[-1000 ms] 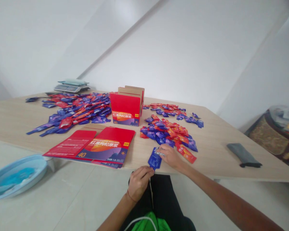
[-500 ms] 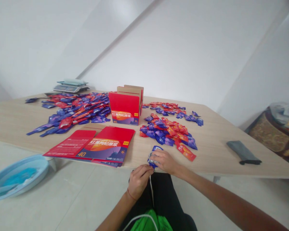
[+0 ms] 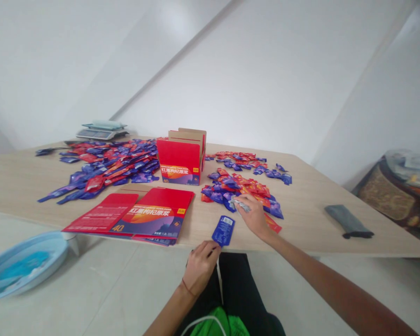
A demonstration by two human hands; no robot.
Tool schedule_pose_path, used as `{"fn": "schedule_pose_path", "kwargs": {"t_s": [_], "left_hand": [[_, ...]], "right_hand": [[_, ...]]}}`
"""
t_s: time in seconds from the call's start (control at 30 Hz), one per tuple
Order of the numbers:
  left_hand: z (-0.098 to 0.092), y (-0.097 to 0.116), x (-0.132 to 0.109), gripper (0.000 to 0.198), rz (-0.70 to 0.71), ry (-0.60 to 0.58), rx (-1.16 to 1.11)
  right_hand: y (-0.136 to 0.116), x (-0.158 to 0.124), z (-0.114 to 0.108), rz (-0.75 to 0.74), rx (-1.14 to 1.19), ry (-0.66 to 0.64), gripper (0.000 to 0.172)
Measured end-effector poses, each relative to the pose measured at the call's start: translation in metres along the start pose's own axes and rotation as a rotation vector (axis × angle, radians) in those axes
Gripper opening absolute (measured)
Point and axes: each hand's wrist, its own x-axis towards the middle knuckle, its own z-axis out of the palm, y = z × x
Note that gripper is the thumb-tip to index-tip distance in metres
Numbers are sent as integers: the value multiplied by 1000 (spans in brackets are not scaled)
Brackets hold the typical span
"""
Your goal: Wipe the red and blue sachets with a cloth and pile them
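A blue sachet [image 3: 224, 229] with white print lies at the table's front edge, its lower end pinched by my left hand [image 3: 202, 262]. My right hand [image 3: 254, 215] is closed on a crumpled greyish-white cloth [image 3: 240, 206], just in front of the near pile of red and blue sachets [image 3: 247, 185]. One red sachet [image 3: 273, 223] shows partly behind the right wrist. Left of my hands lie flat red and purple cartons [image 3: 154, 211], overlapping. Behind them an open red carton [image 3: 179, 161] stands upright.
A large sachet heap [image 3: 119, 161] covers the table's left part, with a scale [image 3: 101, 133] behind. More sachets [image 3: 238, 160] lie at the back. A grey pouch [image 3: 348, 220] rests at right. Below the left edge is a blue basin [image 3: 52, 261].
My right hand has moved off the blue sachet, up and to the right, taking the cloth along to the near pile. My left hand stays at the sachet's end. The view has shifted slightly.
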Motion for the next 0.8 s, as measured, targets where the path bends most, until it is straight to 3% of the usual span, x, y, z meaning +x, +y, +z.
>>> {"fn": "schedule_pose_path", "kwargs": {"t_s": [0.07,0.17,0.27,0.37,0.47,0.63,0.8], "left_hand": [[-6,2,5,19,-114,57,-74],[-16,3,14,18,-416,163,-281],[-23,-1,21,9,-546,131,-375],[-24,-3,23,8,-440,35,-137],[-24,-4,19,7,-227,-5,100],[-24,-13,4,18,91,-89,91],[-16,-25,-10,27,131,-84,43]], "right_hand": [[-6,5,-16,-18,3,52,22],[-12,9,-35,-34,-8,97,22],[-16,9,-43,-30,-9,95,23],[-19,5,-41,-21,-6,50,23],[-21,-1,-34,-30,13,-17,23],[-29,-19,-6,-48,41,-187,22],[-48,-47,36,-174,-3,-475,17]]}}
